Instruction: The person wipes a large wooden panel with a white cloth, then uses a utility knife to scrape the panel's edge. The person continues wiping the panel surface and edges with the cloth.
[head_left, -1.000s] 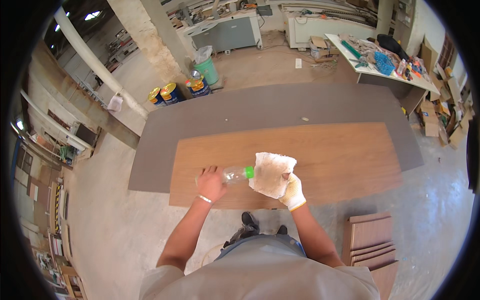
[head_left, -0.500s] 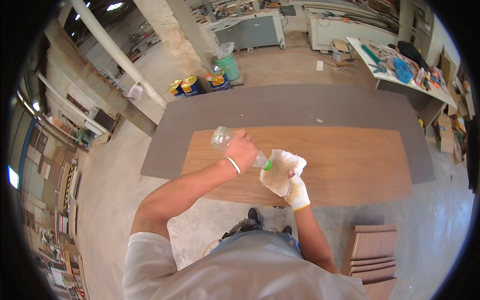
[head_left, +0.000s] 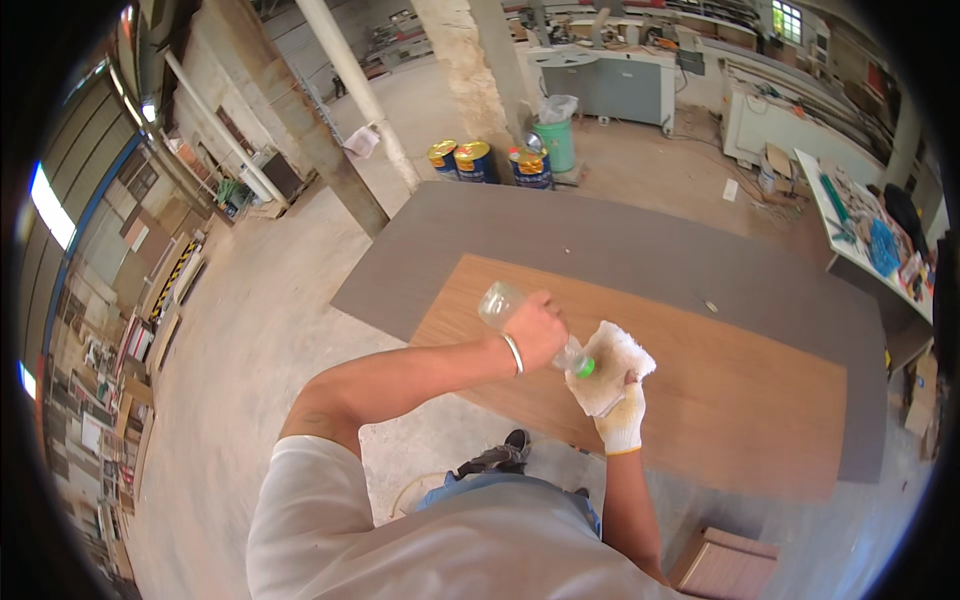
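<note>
My left hand (head_left: 537,330), bare with a pale bracelet at the wrist, grips a clear plastic bottle (head_left: 499,304). The bottle is tipped so that its green-capped end (head_left: 585,368) points down to the right, at the cloth. My right hand (head_left: 623,418) wears a white knit glove with a yellow edge and holds a thick whitish cloth (head_left: 611,365), stained tan in the middle, with the thumb over its near side. Both are above a brown wood-grain panel (head_left: 730,400). Whether liquid leaves the bottle is too small to tell.
The panel lies on a larger grey board (head_left: 640,235). Beyond stand several paint cans (head_left: 476,162) and a green bin (head_left: 556,146). A cluttered white table (head_left: 850,225) is at the right. Wooden pieces (head_left: 728,565) stand near my right side, and a pillar (head_left: 465,70) rises behind.
The view has turned left, so the panel and board appear slanted and the surroundings shifted right. Both hands keep their grips, with the bottle still tipped at the cloth.
</note>
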